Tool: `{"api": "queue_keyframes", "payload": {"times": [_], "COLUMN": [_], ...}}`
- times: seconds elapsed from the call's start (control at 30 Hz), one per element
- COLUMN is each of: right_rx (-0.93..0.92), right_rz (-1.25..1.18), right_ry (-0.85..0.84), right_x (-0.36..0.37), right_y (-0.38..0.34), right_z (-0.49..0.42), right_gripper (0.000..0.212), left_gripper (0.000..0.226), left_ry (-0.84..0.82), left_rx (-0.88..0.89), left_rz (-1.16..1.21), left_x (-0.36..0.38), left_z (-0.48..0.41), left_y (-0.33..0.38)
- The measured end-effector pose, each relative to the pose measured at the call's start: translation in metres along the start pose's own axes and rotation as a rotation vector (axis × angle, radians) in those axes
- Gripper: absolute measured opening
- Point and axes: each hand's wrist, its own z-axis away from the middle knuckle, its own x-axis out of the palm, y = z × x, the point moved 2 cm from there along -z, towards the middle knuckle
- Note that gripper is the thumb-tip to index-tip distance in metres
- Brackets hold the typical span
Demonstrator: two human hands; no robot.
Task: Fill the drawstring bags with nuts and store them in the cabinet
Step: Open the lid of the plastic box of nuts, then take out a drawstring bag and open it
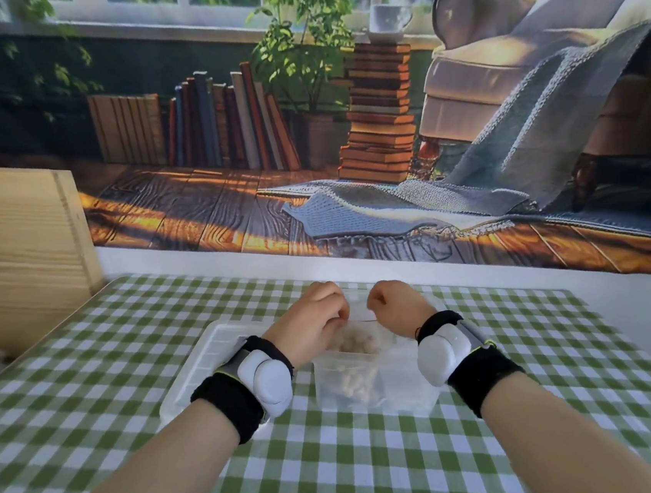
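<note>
A sheer drawstring bag (pixel 360 341) with pale nuts inside hangs between my hands, just above a clear plastic container (pixel 374 383) that also holds nuts. My left hand (pixel 313 321) is closed at the bag's left top edge and my right hand (pixel 396 307) is closed at its right top edge, a thin string running between them. The bag's outline is faint and blurred. The wooden cabinet (pixel 15 254) stands at the left edge of the table.
The container's clear lid (pixel 203 363) lies flat under my left wrist. A green and white checked cloth (pixel 339 465) covers the table. A printed backdrop of a room hangs on the wall behind.
</note>
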Motion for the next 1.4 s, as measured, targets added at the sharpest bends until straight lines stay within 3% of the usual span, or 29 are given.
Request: {"api": "queue_keyframes", "payload": {"times": [0.33,0.53,0.7,0.8,0.87,1.0,1.07,1.2,1.27,1.4], "right_rx": [0.019,-0.006,0.079,0.153,0.142,0.150,0.165,0.141,0.131,0.125], "right_rz": [-0.198,-0.233,-0.291,-0.453,-0.283,0.283,0.466,0.628,0.673,0.644], "right_ry": [0.190,0.291,0.025,0.094,0.020,-0.469,-0.615,-0.602,-0.630,-0.629], "right_x": [0.005,0.004,0.017,0.003,-0.004,0.014,0.029,0.071,0.071,0.057], "right_y": [0.020,0.015,0.022,0.034,0.047,0.051,0.063,0.135,0.129,0.083], "right_z": [-0.003,-0.007,-0.006,-0.006,-0.009,-0.008,-0.020,-0.078,-0.071,-0.043], "right_gripper": [0.019,0.017,0.020,0.021,0.020,0.025,0.023,0.029,0.015,0.033], "left_gripper": [0.019,0.021,0.022,0.023,0.022,0.023,0.029,0.035,0.025,0.035], "left_ry": [0.003,-0.046,-0.167,-0.161,-0.144,-0.058,-0.043,-0.022,-0.007,0.000], "left_rx": [0.137,0.028,-0.092,-0.133,-0.146,-0.158,-0.170,-0.187,-0.194,-0.188], "left_rz": [-0.248,-0.155,-0.009,0.034,0.048,0.054,0.072,0.101,0.092,0.109], "left_x": [-0.017,-0.018,0.003,0.002,0.004,0.009,0.012,0.011,0.011,0.013], "left_z": [0.031,0.029,0.042,0.042,0.041,0.048,0.051,0.050,0.048,0.050], "left_y": [0.000,0.006,0.003,0.000,0.000,0.006,0.007,0.011,0.011,0.008]}}
